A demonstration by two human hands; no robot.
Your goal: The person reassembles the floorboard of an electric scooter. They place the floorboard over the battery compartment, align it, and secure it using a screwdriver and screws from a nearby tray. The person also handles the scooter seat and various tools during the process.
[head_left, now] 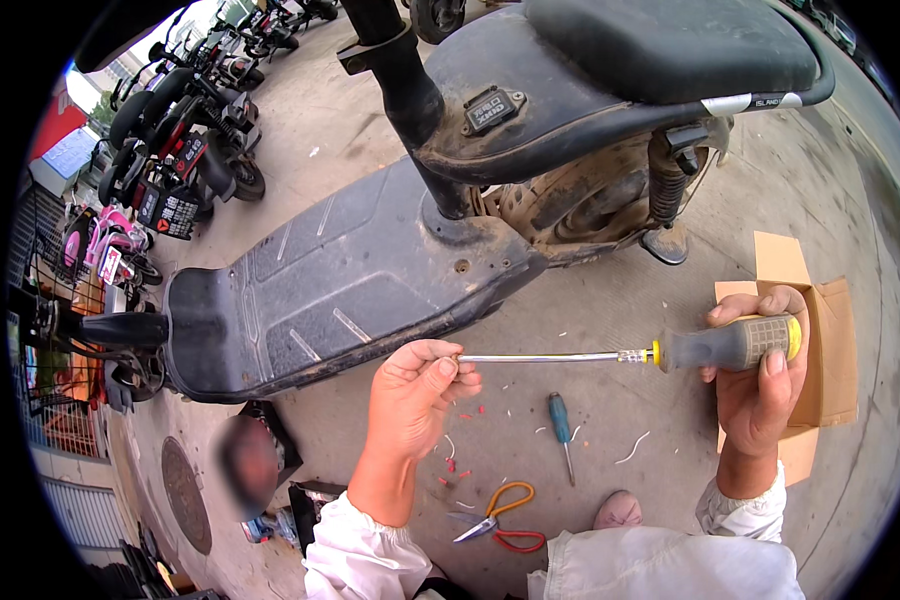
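Long-shanked screwdriver (630, 355) looks rigid, fairly light, best held by its thick right-end handle (715, 346), which right-hand fingers (773, 366) wrap while the left hand (416, 392) pinches its tip.

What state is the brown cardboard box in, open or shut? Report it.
Open. The brown cardboard box, partly behind the bare right hand, has flaps spread outward from its edges, not folded over its top.

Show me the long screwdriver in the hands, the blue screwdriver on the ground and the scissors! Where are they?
Long screwdriver (610, 357): head view, on its metal shaft near the handle.
Blue screwdriver (561, 425): head view, on its handle.
Scissors (491, 522): head view, where blades and handles meet.
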